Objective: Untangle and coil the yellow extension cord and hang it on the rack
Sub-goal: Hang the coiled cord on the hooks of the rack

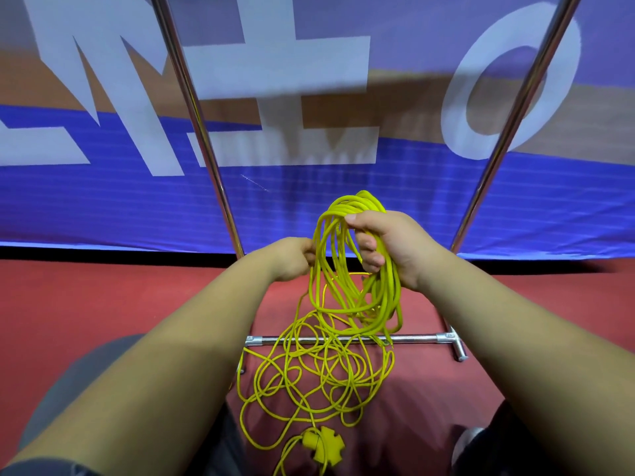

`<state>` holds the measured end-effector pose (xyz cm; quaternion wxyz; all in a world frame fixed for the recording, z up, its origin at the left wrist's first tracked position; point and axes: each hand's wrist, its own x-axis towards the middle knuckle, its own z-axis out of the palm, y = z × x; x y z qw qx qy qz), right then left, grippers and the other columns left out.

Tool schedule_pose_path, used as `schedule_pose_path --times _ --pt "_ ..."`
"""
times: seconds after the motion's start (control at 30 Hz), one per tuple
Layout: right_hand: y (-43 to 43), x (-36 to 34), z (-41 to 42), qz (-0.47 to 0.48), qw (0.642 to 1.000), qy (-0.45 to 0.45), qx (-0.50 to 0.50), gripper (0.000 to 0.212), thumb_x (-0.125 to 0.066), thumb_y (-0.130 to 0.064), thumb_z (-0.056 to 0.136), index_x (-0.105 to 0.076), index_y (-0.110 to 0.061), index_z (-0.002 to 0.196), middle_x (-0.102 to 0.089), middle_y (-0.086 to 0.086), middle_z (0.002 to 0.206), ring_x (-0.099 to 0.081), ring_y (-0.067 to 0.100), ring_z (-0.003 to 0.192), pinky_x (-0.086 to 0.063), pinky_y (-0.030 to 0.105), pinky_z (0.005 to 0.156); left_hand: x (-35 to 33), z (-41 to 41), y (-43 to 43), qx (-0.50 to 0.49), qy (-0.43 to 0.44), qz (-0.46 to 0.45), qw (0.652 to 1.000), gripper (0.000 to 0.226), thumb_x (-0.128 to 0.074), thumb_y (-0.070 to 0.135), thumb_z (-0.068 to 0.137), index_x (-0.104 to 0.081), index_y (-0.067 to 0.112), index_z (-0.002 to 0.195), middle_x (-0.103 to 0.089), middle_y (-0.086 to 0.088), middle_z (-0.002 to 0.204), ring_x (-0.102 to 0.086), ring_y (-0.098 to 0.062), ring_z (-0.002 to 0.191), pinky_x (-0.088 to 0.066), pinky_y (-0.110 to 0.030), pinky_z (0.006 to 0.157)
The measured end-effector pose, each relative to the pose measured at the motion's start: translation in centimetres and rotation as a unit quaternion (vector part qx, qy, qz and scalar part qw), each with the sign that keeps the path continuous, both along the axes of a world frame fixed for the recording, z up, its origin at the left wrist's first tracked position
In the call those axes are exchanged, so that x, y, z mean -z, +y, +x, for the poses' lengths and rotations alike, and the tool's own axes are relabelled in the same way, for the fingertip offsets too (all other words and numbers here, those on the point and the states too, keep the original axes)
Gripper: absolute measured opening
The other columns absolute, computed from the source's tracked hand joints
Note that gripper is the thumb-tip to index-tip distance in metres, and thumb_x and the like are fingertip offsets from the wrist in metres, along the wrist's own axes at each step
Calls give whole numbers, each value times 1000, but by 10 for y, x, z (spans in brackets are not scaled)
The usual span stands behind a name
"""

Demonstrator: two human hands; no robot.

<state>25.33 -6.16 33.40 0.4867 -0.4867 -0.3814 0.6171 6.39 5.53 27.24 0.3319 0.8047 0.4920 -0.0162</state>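
Observation:
My right hand [388, 247] grips a bundle of several loops of the yellow extension cord [347, 276], held up in front of me. My left hand [292, 259] pinches a strand at the bundle's left side. The rest of the cord lies in a loose tangle [316, 376] on the red floor below. Its yellow cross-shaped socket block [324, 444] lies at the near end. The metal rack has two slanting chrome uprights [192, 108] and a low crossbar [412, 338] just behind the tangle.
A blue banner [103, 201] with large white letters hangs behind the rack. Red carpet [86, 297] covers the floor. My grey trouser leg [79, 383] is at lower left and a shoe [467, 444] at lower right.

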Motion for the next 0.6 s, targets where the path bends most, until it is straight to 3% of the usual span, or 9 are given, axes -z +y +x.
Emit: schedule_pose_path --times 0.1,0.2,0.27,0.37,0.47,0.6 --pt "-3 -3 5 2 1000 -6 -5 23 -63 -24 99 -53 -8 86 -30 10 59 -30 17 35 -27 27 44 7 -1 2 15 -1 -25 1000 22 -72 4 92 -73 18 109 -76 3 94 -64 -6 77 -50 -20 68" --pt "-5 -5 9 0 1000 -1 -1 28 -61 -23 100 -51 -12 77 -36 5 54 -31 16 35 -27 27 44 6 1 2 -10 24 47 999 8 -81 18 87 -76 15 92 -76 -4 91 -70 -21 87 -57 -35 80" --pt "-5 -4 10 3 1000 -16 3 28 -62 -25 100 -52 -9 80 -36 6 56 -32 17 36 -27 28 45 2 4 4 -40 13 96 994 12 -80 21 88 -72 12 83 -74 -7 85 -71 -25 84 -59 -39 80" --pt "-4 1 10 7 998 -59 21 22 -65 -28 99 -59 -8 91 -38 8 61 -34 19 40 -31 28 46 -17 10 4 -118 -111 64 985 14 -69 15 96 -70 7 85 -73 -2 77 -70 -20 69 -60 -38 73" --pt "2 12 13 -10 994 -79 70 23 -68 -30 97 -59 -11 87 -43 5 61 -37 20 42 -35 30 47 -45 11 2 -195 -245 34 949 16 -62 18 102 -70 5 97 -72 -4 81 -70 -20 68 -62 -42 70" --pt "7 27 21 -38 982 -153 109 35 -75 -31 92 -55 -15 68 -44 7 58 -40 22 41 -38 30 47 -82 16 -9 -268 -488 -77 827 22 -62 17 104 -69 0 114 -65 -9 88 -69 -20 74 -64 -39 68"
